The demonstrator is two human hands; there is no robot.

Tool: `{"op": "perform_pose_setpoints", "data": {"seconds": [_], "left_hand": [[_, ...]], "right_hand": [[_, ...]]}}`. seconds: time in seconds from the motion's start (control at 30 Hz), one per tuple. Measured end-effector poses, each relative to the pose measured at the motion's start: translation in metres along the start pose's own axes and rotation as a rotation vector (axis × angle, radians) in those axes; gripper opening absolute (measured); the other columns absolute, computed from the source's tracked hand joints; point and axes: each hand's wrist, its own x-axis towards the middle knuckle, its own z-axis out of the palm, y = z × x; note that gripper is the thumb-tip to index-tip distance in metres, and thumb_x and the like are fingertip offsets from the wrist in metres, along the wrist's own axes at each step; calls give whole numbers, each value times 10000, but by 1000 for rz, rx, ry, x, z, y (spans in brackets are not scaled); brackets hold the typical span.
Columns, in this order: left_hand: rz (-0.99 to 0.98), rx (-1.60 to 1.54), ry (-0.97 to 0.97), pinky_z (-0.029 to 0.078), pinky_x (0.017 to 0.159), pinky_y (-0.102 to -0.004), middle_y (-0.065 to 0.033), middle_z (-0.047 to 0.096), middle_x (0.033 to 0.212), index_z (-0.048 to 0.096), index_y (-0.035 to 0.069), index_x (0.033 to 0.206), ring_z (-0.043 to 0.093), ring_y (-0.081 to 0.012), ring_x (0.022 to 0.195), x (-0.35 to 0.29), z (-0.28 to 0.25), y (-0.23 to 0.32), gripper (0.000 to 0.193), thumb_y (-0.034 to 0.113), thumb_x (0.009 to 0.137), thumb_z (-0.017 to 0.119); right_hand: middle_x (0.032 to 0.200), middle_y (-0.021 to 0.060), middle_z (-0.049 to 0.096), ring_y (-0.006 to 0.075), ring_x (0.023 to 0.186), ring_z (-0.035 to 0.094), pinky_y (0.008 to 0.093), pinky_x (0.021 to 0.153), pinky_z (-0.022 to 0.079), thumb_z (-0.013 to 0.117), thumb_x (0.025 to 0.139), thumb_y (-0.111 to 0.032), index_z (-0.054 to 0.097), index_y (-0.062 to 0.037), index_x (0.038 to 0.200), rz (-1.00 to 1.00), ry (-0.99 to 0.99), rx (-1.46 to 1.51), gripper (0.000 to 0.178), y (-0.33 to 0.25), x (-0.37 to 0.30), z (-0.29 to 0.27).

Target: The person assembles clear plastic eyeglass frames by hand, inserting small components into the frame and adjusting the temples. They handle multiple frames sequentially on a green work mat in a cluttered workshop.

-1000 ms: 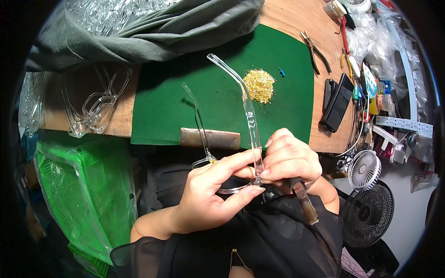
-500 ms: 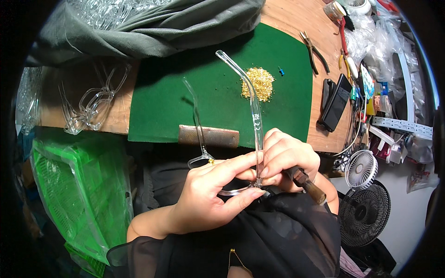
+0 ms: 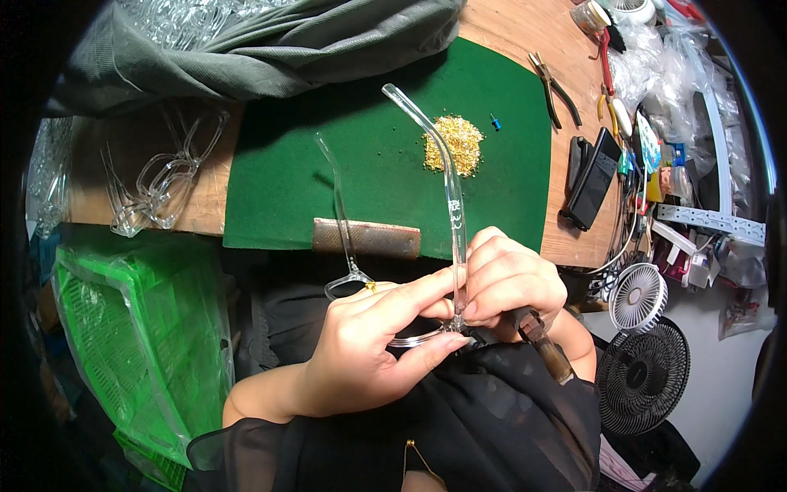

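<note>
At the near edge of the green mat (image 3: 279, 180), the clear glasses (image 3: 459, 258) are pinched near the hinge by the left hand (image 3: 369, 340), apparently for steadiness; alongside, the right hand (image 3: 516, 283) grips a tool (image 3: 544, 346), tip hidden. Against the earliest frame, the upright temple (image 3: 454, 193) has shifted rightward, crossing the gold heap (image 3: 467, 143) in view.

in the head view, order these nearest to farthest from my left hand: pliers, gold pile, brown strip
1. Brown strip: ahead of the left hand, at the green mat's near edge
2. Gold pile: ahead, rightward, on the mat
3. Pliers: upper right
</note>
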Motion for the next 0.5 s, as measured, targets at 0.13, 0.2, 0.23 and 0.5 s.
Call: {"op": "perform_pose_setpoints", "data": {"seconds": [0.13,0.2,0.23,0.5], "left_hand": [[20,-11,-6,490,761,-278,-148,660,896,526,-70,1115,652,-210,835,1,1,0,505,35,664,727],[17,-11,-3,490,762,-278,-148,660,898,526,-70,1114,652,-211,838,0,1,-1,504,36,664,727],[15,-7,-4,490,762,-278,-148,660,900,526,-70,1114,652,-212,840,-1,1,-1,505,38,664,727],[54,4,37,491,639,-272,-138,651,854,546,-63,1108,646,-223,721,-2,2,-4,495,77,671,730]], "right_hand": [[784,66,612,209,697,576,326,649,430,702,683,-54,641,-22,842,-7,29,49,173,1,-2,1],[781,67,615,207,699,578,324,651,431,700,693,-62,642,-20,841,-17,32,68,164,3,-3,1],[784,67,616,207,699,579,323,651,431,698,699,-67,642,-19,842,-12,39,85,161,3,-3,2],[796,64,619,208,714,578,325,658,431,689,712,-57,640,-22,847,24,28,136,148,3,-3,4]]}}
